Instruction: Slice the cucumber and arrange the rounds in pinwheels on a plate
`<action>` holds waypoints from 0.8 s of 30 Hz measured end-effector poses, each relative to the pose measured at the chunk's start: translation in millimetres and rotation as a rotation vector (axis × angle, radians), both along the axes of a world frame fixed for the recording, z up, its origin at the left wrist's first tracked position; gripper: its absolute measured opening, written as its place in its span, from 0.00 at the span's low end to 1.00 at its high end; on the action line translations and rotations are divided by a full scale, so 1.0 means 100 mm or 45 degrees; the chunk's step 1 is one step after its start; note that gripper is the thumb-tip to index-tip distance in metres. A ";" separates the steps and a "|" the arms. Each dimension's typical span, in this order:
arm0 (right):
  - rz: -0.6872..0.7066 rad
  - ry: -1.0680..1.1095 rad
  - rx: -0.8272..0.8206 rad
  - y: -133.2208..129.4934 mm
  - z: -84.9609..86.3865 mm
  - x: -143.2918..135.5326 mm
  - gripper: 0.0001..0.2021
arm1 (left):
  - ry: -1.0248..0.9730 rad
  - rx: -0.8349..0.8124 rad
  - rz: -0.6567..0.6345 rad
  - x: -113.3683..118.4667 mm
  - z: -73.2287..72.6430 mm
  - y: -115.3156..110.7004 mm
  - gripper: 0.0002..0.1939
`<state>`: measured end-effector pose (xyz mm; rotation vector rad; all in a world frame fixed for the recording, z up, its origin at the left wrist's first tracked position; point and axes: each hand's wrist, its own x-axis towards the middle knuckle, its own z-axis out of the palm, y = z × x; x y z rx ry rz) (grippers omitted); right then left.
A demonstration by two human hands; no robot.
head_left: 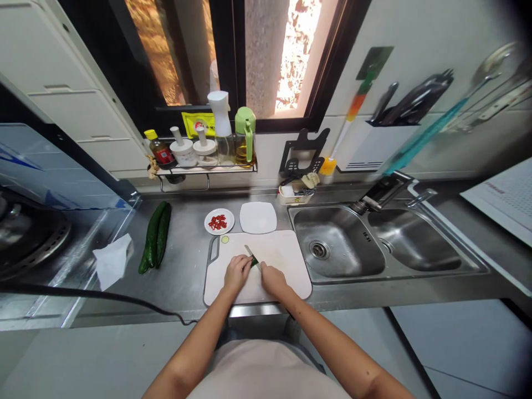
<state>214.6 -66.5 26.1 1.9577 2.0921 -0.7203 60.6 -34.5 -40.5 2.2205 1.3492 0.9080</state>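
Note:
Both hands work over a white cutting board (285,249) on the steel counter. My right hand (273,281) is closed round the handle of a small knife (249,250), whose blade points away and to the left. With bent fingers, my left hand (236,272) grips a dark green cucumber (254,260) against the blade; most of it is hidden under the hand. One pale cucumber slice (225,239) lies at the board's upper left corner. Behind the board are a white plate (257,218) and a small dish (219,231) with chopped red pieces.
Two whole cucumbers (155,238) lie to the left, near a white paper (113,260) and a stove (29,238). A double sink (341,244) borders the board on the right. A rack (208,170) of seasoning bottles hangs below the window. A black cable (124,299) crosses the front left.

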 end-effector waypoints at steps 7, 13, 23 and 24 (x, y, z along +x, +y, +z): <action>0.018 0.047 0.025 0.15 0.03 -0.03 0.17 | 0.016 0.000 0.004 0.00 0.00 0.00 0.11; -0.004 0.058 0.017 0.11 0.02 0.01 0.16 | 0.053 -0.014 0.015 0.00 -0.01 -0.01 0.11; -0.044 0.032 -0.020 -0.18 0.02 0.17 0.14 | 0.127 -0.092 0.059 0.01 0.06 0.01 0.12; -0.044 0.029 -0.030 -0.20 0.03 0.18 0.14 | 0.141 -0.099 0.067 0.02 0.08 0.01 0.12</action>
